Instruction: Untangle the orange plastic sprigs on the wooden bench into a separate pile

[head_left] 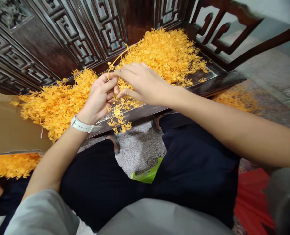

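My left hand [101, 93], with a white watch on its wrist, pinches the thin stem of an orange plastic flower sprig [117, 119]. Part of the sprig hangs below my fingers over the bench's front edge, and a stem rises above them. Close against it, my right hand [140, 81] arches over with its fingertips near the left ones; the fingers hide whether it grips the stem. Behind my right hand lies a large orange heap of sprigs [169, 52]. Another orange heap [61, 101] spreads to the left of my left wrist.
The heaps lie on a dark carved wooden bench [145, 112] with a high lattice back [73, 36] and an armrest [230, 58] at right. A cardboard box [12, 124] stands at left. More orange pieces [238, 99] lie beyond the bench. Something bright green [147, 176] is below my legs.
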`<control>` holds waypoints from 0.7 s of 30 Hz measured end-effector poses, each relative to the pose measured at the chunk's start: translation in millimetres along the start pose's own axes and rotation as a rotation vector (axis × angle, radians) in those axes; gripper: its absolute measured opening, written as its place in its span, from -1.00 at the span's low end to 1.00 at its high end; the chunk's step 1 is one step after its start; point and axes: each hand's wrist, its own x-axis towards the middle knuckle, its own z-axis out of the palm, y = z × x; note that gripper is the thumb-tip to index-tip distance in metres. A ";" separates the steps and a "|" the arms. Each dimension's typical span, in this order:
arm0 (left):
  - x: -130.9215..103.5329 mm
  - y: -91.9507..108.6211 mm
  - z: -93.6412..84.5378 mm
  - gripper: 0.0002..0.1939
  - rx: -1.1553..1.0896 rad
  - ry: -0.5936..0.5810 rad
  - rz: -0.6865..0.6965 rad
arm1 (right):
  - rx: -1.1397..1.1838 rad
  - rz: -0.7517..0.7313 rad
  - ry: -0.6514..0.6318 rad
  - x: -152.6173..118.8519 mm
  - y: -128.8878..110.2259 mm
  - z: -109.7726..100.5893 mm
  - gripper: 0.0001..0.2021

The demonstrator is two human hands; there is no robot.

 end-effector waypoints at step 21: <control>-26.7 0.8 -23.0 -0.67 0.083 -0.359 0.000 | 0.954 0.306 0.076 8.7 -15.1 -25.0 -0.45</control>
